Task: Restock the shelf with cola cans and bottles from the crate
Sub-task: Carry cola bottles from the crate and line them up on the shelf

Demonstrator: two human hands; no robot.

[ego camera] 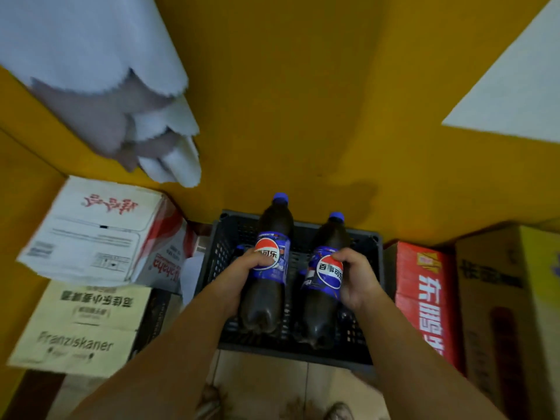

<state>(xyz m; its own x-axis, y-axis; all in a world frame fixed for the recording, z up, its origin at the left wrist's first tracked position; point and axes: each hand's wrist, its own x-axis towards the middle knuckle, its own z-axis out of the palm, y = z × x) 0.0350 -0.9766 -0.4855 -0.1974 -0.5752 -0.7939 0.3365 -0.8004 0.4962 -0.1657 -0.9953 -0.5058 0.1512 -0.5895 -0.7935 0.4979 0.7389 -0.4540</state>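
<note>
Stacked boxes (pixel 91 237) and a red box (pixel 424 298) are flanking a dark plastic crate (pixel 368 256) on the floor. Over the crate, the left hand (pixel 242 277) is gripping the left bottle (pixel 266 304) around its label, and the right hand (pixel 357 280) is gripping the right bottle (pixel 321 316) likewise.

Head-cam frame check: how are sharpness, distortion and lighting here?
Head view: labels on the left bottle and right bottle, gripped by the left hand and right hand, stay legible; the white carton at the left edge smears with blur; wide-angle bending skews the crate; dim warm light, soft bottle shadows on the yellow surface.
</note>
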